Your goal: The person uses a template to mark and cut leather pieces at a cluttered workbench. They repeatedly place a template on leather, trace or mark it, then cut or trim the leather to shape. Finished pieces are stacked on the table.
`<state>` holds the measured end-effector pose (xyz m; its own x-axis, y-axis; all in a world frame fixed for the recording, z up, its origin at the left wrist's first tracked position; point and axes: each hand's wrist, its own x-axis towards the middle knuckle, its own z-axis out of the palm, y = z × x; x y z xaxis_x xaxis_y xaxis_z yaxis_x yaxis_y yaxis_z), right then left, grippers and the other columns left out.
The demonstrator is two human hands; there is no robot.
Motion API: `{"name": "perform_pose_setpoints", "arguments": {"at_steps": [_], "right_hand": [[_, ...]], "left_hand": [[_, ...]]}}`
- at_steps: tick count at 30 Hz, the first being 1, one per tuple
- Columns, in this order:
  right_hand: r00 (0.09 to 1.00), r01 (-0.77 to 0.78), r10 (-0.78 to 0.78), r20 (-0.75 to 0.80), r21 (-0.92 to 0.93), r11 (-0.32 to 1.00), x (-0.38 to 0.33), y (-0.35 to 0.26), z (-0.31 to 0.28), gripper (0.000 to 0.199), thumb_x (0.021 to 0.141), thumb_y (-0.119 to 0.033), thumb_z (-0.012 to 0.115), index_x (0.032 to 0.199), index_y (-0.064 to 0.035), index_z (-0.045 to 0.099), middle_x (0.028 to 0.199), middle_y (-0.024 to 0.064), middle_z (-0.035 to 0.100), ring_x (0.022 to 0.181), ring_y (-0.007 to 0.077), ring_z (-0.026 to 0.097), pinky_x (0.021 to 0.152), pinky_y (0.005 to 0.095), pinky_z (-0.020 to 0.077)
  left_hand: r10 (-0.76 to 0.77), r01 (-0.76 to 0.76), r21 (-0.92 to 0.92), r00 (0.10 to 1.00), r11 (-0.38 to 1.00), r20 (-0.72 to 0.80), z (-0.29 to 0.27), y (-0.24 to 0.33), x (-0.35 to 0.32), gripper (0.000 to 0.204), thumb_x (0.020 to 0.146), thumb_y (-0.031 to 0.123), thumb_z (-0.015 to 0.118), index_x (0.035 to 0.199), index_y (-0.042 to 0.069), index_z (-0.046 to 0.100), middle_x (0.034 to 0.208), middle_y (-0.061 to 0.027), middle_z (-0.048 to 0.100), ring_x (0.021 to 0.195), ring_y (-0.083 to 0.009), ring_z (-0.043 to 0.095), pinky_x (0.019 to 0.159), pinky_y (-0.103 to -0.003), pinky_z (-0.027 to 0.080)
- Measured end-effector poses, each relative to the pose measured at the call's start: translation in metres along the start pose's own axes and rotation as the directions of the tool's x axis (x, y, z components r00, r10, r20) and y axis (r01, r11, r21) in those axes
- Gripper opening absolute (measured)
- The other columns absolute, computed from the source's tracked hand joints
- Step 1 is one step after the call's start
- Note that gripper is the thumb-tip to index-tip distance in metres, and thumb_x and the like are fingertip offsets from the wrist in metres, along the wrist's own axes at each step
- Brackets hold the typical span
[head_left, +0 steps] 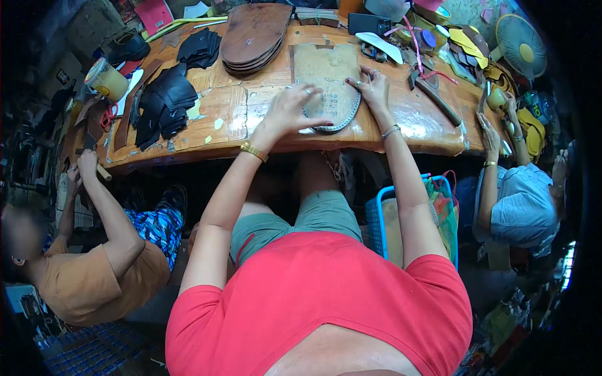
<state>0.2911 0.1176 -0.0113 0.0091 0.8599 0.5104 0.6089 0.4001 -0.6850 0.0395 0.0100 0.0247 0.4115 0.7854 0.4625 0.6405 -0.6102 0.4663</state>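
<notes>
A tan U-shaped panel (327, 66) lies on the table in front of me. Its curved near edge has a row of small holes, and dark marks are printed on its face. Something dark shows under that near edge. My left hand (291, 111) is over the panel's left side, thumb and fingers spread wide, holding nothing. At the panel's right edge, my right hand (372, 93) has its thumb on the surface and its fingers bent along the side, gripping it.
A stack of brown leather pieces (254, 37) lies beyond my left hand, black leather pieces (164, 100) left of it. A hammer (436, 99) rests at right. Co-workers sit on both sides, one in a brown shirt (84, 282). A blue basket (376, 225) stands below the table.
</notes>
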Motion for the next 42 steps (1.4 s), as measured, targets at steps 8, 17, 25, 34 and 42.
{"name": "perform_pose_setpoints", "arguments": {"at_steps": [8,17,25,34,42], "right_hand": [[0.999,0.01,-0.002,0.052,-0.151,0.988,-0.007,-0.019,0.001,0.057,0.064,-0.041,0.083,0.102,-0.0005,0.069,0.098,0.0202,0.068,0.09,0.033,0.067,0.078,0.0382,0.0522],[0.98,0.028,-0.01,0.199,-0.087,0.996,-0.044,-0.023,-0.032,0.066,0.06,-0.043,0.085,0.113,-0.0089,0.067,0.099,0.0198,0.067,0.094,0.0299,0.065,0.082,0.0382,0.05],[0.961,0.117,-0.078,0.265,-0.134,0.984,-0.065,-0.051,-0.048,0.082,0.053,-0.048,0.087,0.122,-0.0104,0.063,0.112,0.0182,0.064,0.101,0.0327,0.058,0.09,0.0399,0.0451],[0.938,0.211,-0.129,0.321,-0.237,0.948,-0.071,-0.058,-0.048,0.102,0.044,-0.056,0.085,0.131,-0.0101,0.055,0.122,0.0141,0.062,0.11,0.0329,0.052,0.101,0.0432,0.0346],[0.931,0.245,-0.161,0.328,-0.235,0.941,-0.071,-0.053,-0.048,0.1,0.047,-0.052,0.086,0.13,-0.0083,0.054,0.13,0.0135,0.056,0.112,0.0334,0.05,0.101,0.0421,0.0351]], "left_hand": [[-0.121,0.085,0.224,0.981,0.971,0.153,-0.01,-0.03,-0.012,0.113,0.046,0.073,0.075,0.138,0.013,0.047,0.145,-0.0214,0.035,0.137,-0.037,0.031,0.111,-0.062,0.011],[-0.082,0.069,0.205,0.995,0.976,0.054,0.004,-0.025,-0.02,0.11,0.049,0.074,0.074,0.137,0.012,0.048,0.142,-0.0223,0.038,0.135,-0.0362,0.035,0.113,-0.059,0.014],[-0.06,0.052,0.193,0.998,0.98,0.037,0.002,-0.023,-0.022,0.106,0.051,0.071,0.075,0.134,0.011,0.051,0.14,-0.0211,0.041,0.129,-0.0366,0.041,0.111,-0.055,0.022],[-0.061,0.051,0.221,0.997,0.974,0.037,0.003,-0.023,-0.022,0.106,0.051,0.07,0.075,0.135,0.011,0.048,0.138,-0.0218,0.042,0.129,-0.0369,0.041,0.112,-0.055,0.022],[-0.063,0.051,0.243,0.997,0.969,0.041,0.005,-0.023,-0.022,0.103,0.055,0.07,0.074,0.135,0.01,0.049,0.139,-0.0217,0.042,0.128,-0.0374,0.041,0.112,-0.053,0.022]]}}
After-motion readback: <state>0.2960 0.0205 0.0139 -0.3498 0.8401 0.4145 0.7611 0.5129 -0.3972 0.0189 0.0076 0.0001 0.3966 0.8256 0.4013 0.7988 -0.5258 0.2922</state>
